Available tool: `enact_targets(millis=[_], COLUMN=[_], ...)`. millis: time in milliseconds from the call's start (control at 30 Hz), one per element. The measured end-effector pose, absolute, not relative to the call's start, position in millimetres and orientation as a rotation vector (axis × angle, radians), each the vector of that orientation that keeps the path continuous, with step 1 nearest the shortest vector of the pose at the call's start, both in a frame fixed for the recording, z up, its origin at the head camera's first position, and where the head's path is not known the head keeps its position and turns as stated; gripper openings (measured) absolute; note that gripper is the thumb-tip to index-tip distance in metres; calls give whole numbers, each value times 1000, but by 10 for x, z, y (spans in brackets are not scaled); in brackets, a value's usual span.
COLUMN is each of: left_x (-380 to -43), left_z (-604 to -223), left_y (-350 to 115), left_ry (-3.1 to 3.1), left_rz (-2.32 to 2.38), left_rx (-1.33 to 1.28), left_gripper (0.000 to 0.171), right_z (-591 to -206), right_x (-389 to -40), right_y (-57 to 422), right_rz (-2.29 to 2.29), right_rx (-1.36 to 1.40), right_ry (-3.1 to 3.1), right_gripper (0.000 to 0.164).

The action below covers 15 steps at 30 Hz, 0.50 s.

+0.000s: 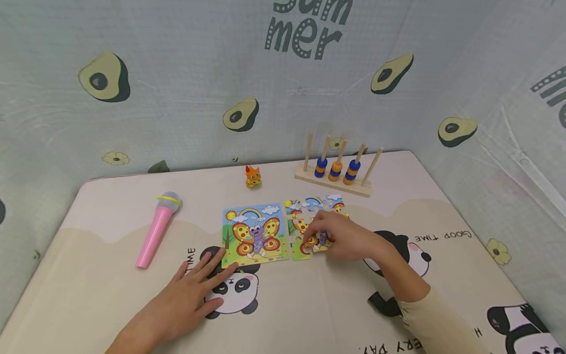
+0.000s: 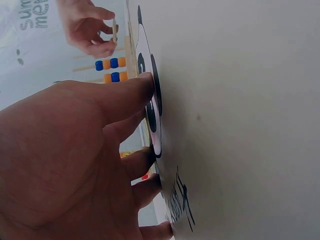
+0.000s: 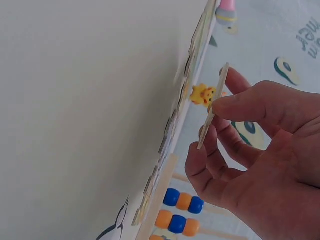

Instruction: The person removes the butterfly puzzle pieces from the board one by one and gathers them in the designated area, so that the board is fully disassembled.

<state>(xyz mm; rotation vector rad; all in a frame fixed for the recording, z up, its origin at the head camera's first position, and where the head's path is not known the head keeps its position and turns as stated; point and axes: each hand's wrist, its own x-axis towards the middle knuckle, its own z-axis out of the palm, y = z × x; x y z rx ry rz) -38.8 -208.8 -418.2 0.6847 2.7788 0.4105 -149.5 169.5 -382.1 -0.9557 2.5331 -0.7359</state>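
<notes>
My right hand [image 1: 347, 236] pinches a thin, flat puzzle piece [image 3: 221, 84] between thumb and fingers. In the right wrist view the piece is seen nearly edge-on, raised off the table. Beneath and around this hand lie several puzzle pieces [image 1: 301, 250], set out in rows with parts of a butterfly scene; the hand hides some of them. To their left is a square butterfly picture board [image 1: 256, 231]. My left hand [image 1: 187, 302] rests on the tablecloth with fingers spread, its fingertips by the board's lower left corner. It holds nothing.
A pink toy microphone [image 1: 156, 231] lies at the left. Behind the board stands a small orange animal figure [image 1: 253, 177]. A wooden peg stand [image 1: 333, 183] with blue and orange beads is at the back right. Printed fabric [image 1: 185, 64] hangs behind the table.
</notes>
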Motion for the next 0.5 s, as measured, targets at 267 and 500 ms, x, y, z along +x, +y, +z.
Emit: enact_targets(millis=[267,500], left_x=[-399,-407], left_z=[-4183,-4186], left_y=[-2086,-2090], left_ry=[2762,2774], left_rz=[417,409], left_rx=[677,664], left_gripper=[67,68], right_z=[-3848,-3864], right_x=[-1493,-1508], right_y=[1793,1807], right_rz=[-733,-743], right_rx=[-961,-953], right_ry=[2525,2500], right_gripper=[62,61])
